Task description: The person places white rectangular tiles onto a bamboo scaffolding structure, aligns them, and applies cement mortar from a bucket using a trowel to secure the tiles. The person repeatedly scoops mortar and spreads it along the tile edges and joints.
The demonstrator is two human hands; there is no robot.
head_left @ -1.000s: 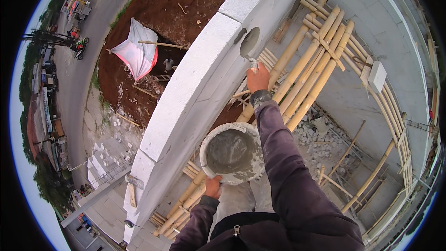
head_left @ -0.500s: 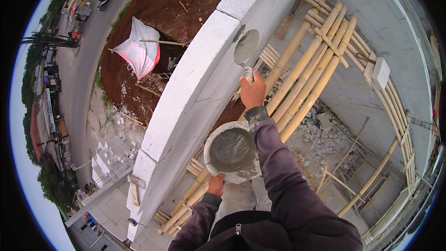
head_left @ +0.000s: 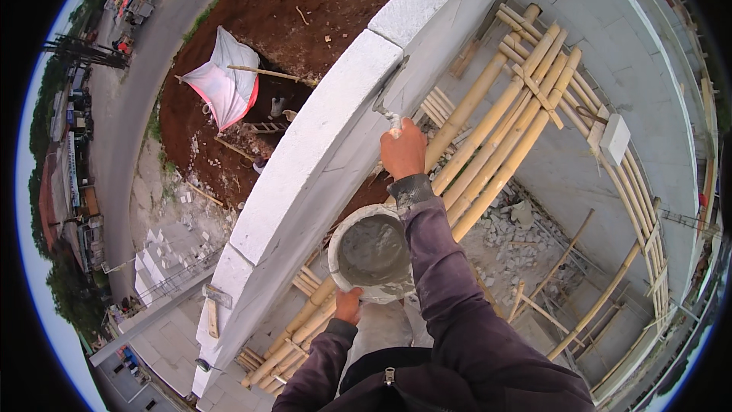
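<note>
My right hand (head_left: 404, 150) is closed round the handle of a trowel (head_left: 386, 113). Its blade is turned edge-on against the inner face of a white block wall (head_left: 305, 154), just under the joint between two top blocks, and grey mortar marks the wall there. My left hand (head_left: 348, 306) grips the near left rim of a round, mortar-crusted bucket (head_left: 335, 263), with the thumb side up at the edge. Wet grey mortar (head_left: 372, 250) lies inside the bucket. My right forearm passes over the bucket's right side and hides part of it.
A hammer (head_left: 213, 317) lies on the wall's top at the lower left. Lashed bamboo poles (head_left: 499, 137) form scaffolding right of the wall, above a rubble-strewn floor (head_left: 503, 236) far below. One white block (head_left: 615, 139) rests on the right-hand poles. Beyond the wall are red soil and a white sheet (head_left: 225, 80).
The trowel has turned from showing its flat, mortar-covered blade to edge-on at the wall. My right hand has come slightly nearer and left. The bucket stays in my left hand.
</note>
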